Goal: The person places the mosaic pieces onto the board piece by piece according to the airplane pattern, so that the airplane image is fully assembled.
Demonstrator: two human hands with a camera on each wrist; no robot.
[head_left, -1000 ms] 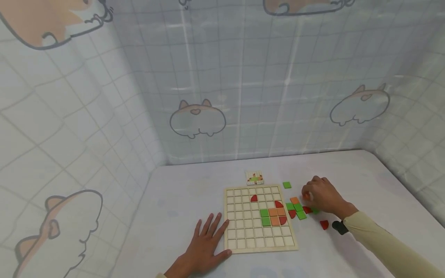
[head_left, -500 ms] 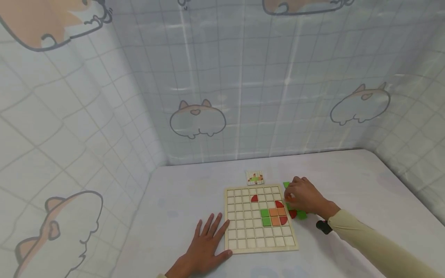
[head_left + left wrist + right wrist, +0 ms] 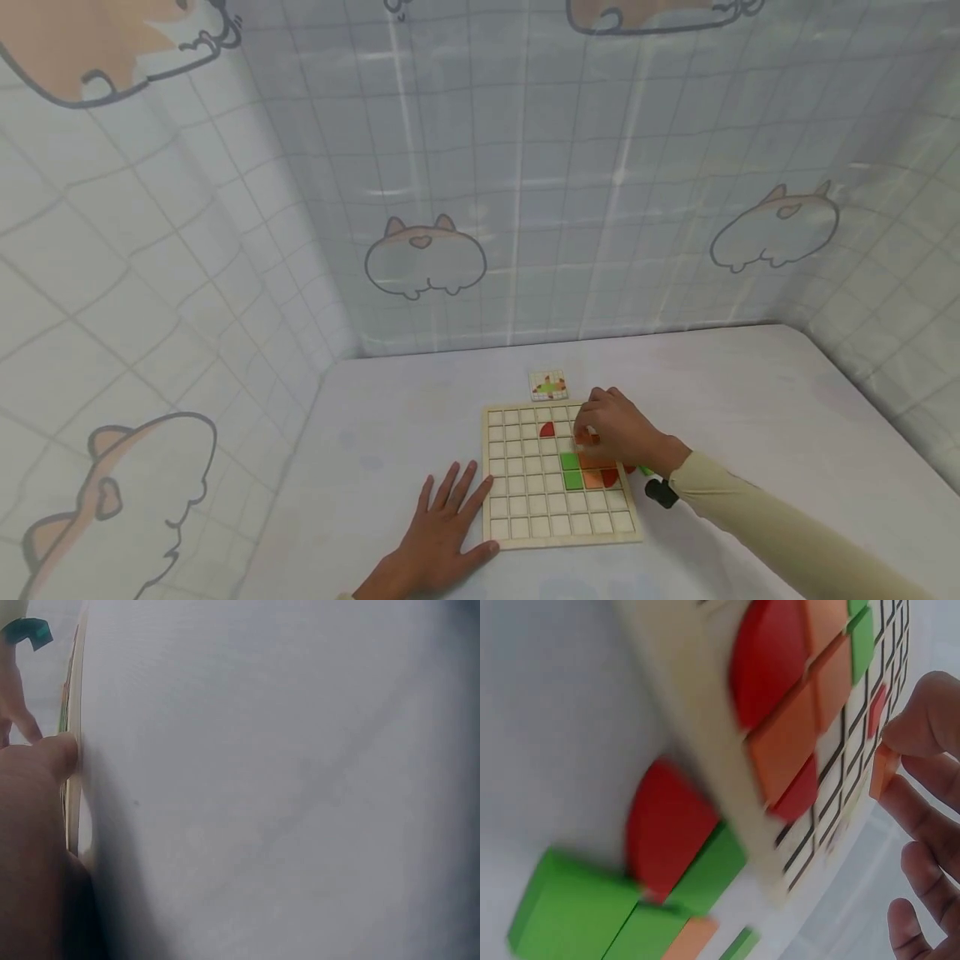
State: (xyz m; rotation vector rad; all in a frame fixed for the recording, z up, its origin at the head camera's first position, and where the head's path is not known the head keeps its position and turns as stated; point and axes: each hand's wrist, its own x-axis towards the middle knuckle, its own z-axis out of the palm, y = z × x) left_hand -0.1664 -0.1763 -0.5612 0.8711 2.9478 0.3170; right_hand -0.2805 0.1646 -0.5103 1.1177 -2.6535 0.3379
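Observation:
My right hand [image 3: 622,429] is over the right part of the wooden grid board [image 3: 528,506]. Between thumb and fingers it pinches an orange square tile [image 3: 883,771], held above the grid in the right wrist view. Beside the board's left edge, my left hand [image 3: 442,533] rests with fingers spread, thumb and fingertip right at the frame. Set in the grid are green square tiles [image 3: 573,480], orange square tiles [image 3: 784,742] and red quarter-circle tiles [image 3: 547,429]. My right hand covers some of these in the head view.
A small pattern card [image 3: 549,385] lies just behind the board. Loose green tiles [image 3: 570,907] and a red quarter-circle piece [image 3: 667,825] lie beyond the board's right edge, partly hidden by my right arm. Patterned curtain [image 3: 555,208] walls surround the white table [image 3: 405,417].
My right hand has moved left from the loose pieces to over the board, carrying the orange tile. The left hand has stayed in place.

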